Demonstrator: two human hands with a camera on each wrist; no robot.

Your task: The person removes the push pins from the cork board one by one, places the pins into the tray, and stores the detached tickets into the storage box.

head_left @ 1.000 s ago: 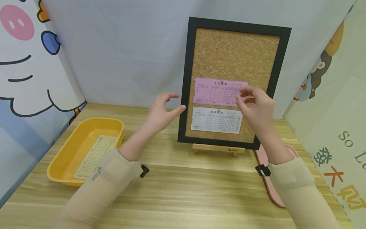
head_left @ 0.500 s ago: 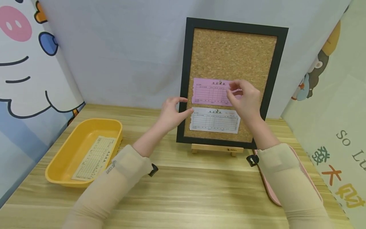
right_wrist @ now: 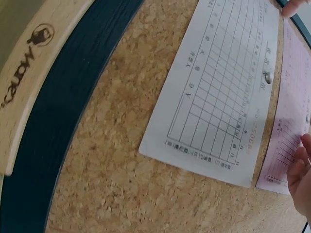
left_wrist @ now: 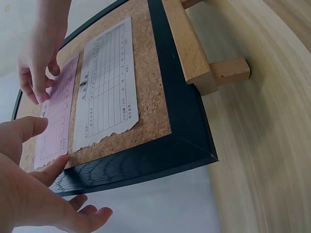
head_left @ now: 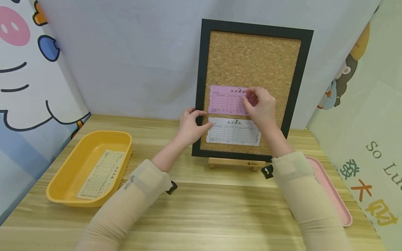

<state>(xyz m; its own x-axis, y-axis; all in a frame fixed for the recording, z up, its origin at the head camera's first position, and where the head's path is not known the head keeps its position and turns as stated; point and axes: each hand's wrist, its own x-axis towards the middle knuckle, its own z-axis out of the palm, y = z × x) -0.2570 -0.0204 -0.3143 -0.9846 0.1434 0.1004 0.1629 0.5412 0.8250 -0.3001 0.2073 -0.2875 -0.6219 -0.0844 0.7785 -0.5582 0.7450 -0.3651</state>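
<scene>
We list the following:
- Corkboard (head_left: 254, 57), black-framed, upright on a wooden stand (head_left: 237, 162).
- Pink slip (head_left: 224, 101), pinned to the corkboard's middle; its pin (head_left: 239, 90) is at the top edge.
- White slip (head_left: 233, 135), pinned just below.
- Right hand (head_left: 262, 108), over the pink slip's right part: fingers bent, thumb and forefinger tips slightly apart; we see nothing held.
- Left hand (head_left: 190, 128), at the frame's left edge: thumb and forefinger spread apart, gripping nothing; we cannot tell whether they touch.
- Yellow tray (head_left: 91, 153), left, containing a pale slip (head_left: 102, 174).
- Pink tray (head_left: 331, 191), right, partly behind a sleeve (head_left: 309, 195).
</scene>
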